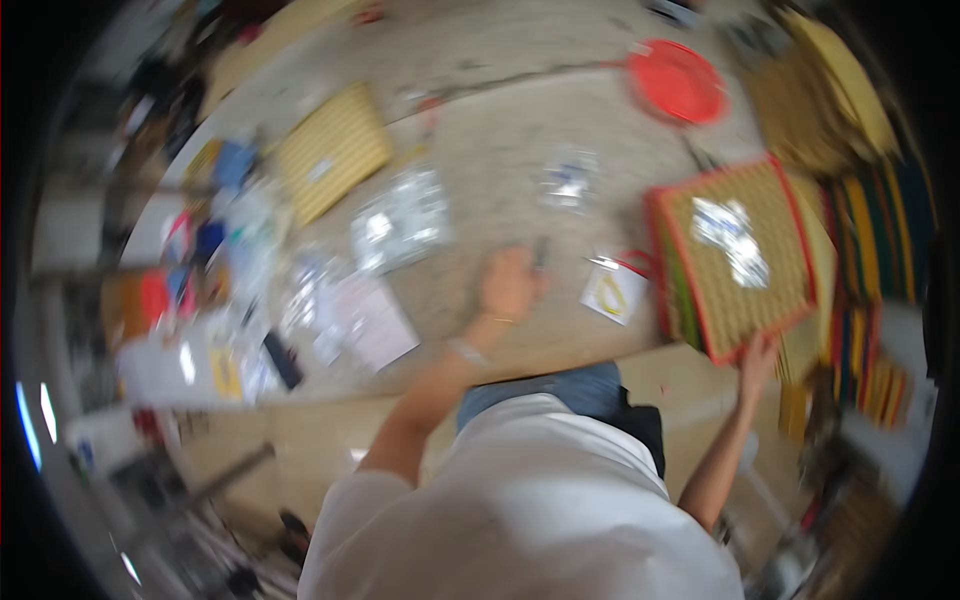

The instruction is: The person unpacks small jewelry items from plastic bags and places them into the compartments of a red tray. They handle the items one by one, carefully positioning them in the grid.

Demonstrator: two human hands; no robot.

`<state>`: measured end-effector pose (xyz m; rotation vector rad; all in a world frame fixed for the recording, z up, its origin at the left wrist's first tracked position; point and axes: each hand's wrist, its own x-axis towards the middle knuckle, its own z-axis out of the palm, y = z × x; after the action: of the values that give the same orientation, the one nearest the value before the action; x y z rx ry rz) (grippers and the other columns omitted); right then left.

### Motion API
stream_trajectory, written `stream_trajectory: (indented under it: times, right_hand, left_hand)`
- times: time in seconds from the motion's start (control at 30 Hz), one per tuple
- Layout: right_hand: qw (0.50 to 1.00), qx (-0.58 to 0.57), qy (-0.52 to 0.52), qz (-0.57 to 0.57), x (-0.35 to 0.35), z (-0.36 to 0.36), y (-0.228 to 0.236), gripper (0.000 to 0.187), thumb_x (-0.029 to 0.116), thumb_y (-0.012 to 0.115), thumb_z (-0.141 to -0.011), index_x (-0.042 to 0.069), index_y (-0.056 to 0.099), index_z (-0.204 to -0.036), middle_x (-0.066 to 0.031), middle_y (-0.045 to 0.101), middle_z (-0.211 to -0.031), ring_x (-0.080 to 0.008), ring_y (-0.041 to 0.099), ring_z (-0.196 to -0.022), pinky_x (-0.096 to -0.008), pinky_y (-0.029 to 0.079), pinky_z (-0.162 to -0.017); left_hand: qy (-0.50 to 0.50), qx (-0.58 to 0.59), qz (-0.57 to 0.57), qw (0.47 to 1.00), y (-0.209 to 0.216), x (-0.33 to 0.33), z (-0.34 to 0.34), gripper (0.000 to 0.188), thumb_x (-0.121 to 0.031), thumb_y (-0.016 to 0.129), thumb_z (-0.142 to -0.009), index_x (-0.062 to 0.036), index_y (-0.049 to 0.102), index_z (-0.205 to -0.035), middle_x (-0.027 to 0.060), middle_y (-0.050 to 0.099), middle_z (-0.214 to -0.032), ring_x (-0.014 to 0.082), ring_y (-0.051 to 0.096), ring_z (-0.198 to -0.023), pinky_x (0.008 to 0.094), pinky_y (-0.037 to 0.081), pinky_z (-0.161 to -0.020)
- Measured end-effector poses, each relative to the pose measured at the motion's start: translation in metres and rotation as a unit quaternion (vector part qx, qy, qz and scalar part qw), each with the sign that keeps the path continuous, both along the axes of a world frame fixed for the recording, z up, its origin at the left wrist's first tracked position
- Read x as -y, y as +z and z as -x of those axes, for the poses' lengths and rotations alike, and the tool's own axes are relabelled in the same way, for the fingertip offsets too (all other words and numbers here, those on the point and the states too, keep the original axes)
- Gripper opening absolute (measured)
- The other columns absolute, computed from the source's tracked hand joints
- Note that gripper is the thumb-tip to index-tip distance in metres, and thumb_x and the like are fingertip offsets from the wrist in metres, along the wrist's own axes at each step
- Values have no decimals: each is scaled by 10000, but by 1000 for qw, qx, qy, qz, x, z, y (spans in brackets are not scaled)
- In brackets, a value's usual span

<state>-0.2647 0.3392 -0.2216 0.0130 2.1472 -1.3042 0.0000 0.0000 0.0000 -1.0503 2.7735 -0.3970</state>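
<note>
The right hand's [757, 362] fingers gripped the near edge of a red-trimmed woven mat [714, 284] extending ahead of them; the left hand's [510, 284] fingers blurred, their hold impossible to tell.

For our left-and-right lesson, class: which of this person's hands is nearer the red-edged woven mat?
Right. The right hand touches the red-edged woven mat at its near edge; the left hand is apart, to the mat's left.
</note>
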Motion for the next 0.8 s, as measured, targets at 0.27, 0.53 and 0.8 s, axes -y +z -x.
stream_trajectory:
  times: [0.27,0.53,0.8]
  right_hand:
    - [945,-317,-4,-78,-107,220,136,284,258,422,-924,-18,486,-944,-48,484,-701,-114,466,-556,-285,394,-494]
    - [916,-391,80,-51,-103,229,193,272,256,421,-965,-3,493,-999,-1,439,-709,-84,348,-602,-260,338,-566]
    - [868,-444,218,-38,-6,129,240,212,173,443,-951,-26,499,-998,-85,515,-820,-156,448,-723,-291,406,-671]
  left_hand:
    - [53,-238,-251,937,-175,-95,193,175,-66,476,-818,-48,457,-991,177,523,-899,309,614,-698,389,524,-528]
    - [81,-254,-205,942,-177,-18,201,339,-33,513,-779,-45,461,-1115,188,523,-934,338,588,-829,422,502,-658]
    - [61,-520,-82,848,-149,29,170,309,-10,504,-765,-33,570,-1066,200,559,-1048,368,573,-885,378,489,-771]
